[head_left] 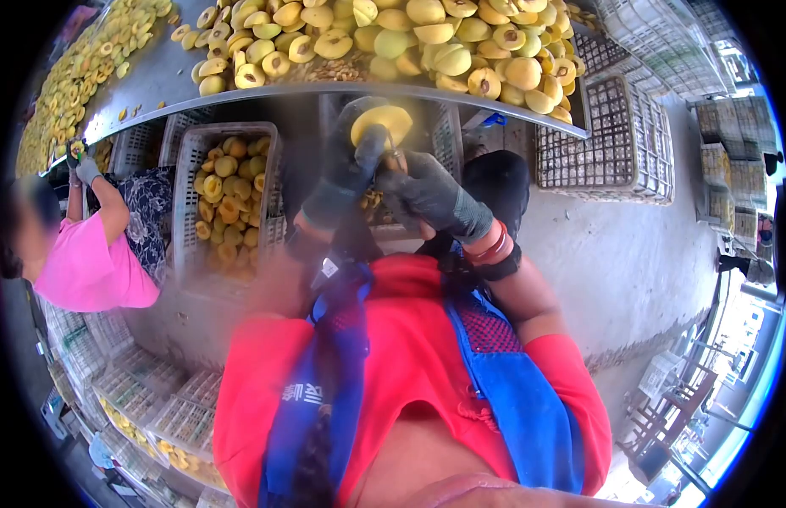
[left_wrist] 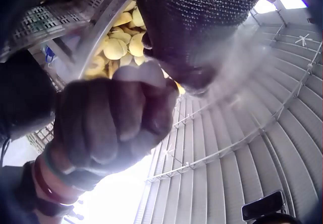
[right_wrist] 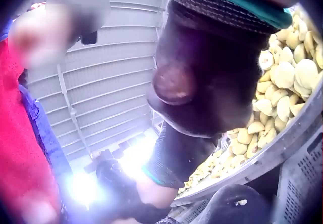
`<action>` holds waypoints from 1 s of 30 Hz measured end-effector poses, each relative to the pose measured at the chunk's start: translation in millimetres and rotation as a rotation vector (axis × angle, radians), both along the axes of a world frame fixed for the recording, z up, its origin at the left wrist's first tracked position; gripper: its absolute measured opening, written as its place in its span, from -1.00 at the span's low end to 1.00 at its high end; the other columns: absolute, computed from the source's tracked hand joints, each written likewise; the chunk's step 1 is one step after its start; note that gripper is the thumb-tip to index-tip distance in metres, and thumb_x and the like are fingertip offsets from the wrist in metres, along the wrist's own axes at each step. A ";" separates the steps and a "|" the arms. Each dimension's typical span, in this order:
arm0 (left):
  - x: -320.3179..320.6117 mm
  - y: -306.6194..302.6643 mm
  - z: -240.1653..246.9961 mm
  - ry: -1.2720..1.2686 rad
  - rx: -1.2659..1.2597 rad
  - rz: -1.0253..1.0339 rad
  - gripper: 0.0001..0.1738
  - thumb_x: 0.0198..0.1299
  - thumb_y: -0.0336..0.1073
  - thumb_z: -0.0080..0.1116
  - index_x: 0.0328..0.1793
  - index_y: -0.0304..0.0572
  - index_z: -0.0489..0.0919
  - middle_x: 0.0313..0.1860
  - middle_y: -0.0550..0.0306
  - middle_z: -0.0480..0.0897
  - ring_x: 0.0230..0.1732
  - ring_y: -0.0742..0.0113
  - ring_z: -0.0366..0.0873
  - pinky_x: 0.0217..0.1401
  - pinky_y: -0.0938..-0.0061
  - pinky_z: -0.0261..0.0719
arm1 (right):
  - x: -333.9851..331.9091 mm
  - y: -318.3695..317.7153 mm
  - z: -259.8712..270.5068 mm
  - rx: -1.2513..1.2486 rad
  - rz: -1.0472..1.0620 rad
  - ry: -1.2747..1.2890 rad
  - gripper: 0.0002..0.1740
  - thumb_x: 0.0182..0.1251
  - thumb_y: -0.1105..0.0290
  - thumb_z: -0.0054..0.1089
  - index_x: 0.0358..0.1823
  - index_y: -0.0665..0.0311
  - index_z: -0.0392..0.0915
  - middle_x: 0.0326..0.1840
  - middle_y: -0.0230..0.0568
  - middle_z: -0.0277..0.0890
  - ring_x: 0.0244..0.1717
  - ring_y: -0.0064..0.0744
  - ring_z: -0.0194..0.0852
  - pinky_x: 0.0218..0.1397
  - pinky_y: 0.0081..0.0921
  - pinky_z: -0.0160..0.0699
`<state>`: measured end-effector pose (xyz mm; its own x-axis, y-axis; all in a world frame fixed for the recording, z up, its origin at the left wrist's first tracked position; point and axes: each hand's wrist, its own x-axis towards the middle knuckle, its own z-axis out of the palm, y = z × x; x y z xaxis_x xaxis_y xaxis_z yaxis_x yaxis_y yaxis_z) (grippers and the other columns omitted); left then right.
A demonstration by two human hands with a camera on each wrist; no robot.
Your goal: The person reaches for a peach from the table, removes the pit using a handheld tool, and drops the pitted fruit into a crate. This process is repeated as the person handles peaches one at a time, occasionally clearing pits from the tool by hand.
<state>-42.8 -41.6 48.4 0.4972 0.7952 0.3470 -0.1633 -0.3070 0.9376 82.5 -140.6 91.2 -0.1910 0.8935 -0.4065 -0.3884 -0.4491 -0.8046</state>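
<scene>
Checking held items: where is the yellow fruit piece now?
In the head view, the fruit piece is upper centre, in the left hand, beside the right hand, just below the table edge.

The gloved left hand (head_left: 346, 169) grips with its thumb on top; just beside it, the gloved right hand (head_left: 431, 196) has tightly curled fingers.
</scene>
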 end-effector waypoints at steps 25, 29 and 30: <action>-106.3 131.7 -39.4 0.784 0.496 0.911 -0.39 0.30 0.09 0.03 0.22 -0.30 0.49 0.20 -0.23 0.53 0.22 -0.11 0.48 0.28 0.19 0.39 | 9.0 -1.7 -76.7 -0.178 -0.034 -0.413 -0.77 0.31 0.31 0.17 -0.24 0.35 0.41 -0.66 -0.33 0.39 -0.68 -0.46 0.40 -0.59 -0.42 0.38; -34.5 167.0 -38.0 0.868 0.309 0.567 -0.28 0.26 0.20 0.01 0.27 -0.30 0.46 0.24 -0.26 0.50 0.26 -0.11 0.45 0.30 0.23 0.38 | -0.5 0.7 -76.3 0.154 -0.197 -0.902 -0.70 0.27 0.25 0.19 -0.26 0.36 0.40 -0.58 -0.05 0.49 -0.59 -0.09 0.53 -0.50 -0.26 0.47; -20.6 184.9 -54.0 0.862 0.339 0.540 -0.31 0.25 0.19 0.03 0.22 -0.29 0.47 0.19 -0.22 0.53 0.24 -0.10 0.46 0.27 0.22 0.41 | -1.7 0.5 -76.7 0.238 -0.283 -0.902 -0.70 0.27 0.24 0.19 -0.27 0.36 0.41 -0.56 0.00 0.50 -0.55 -0.02 0.54 -0.48 -0.24 0.48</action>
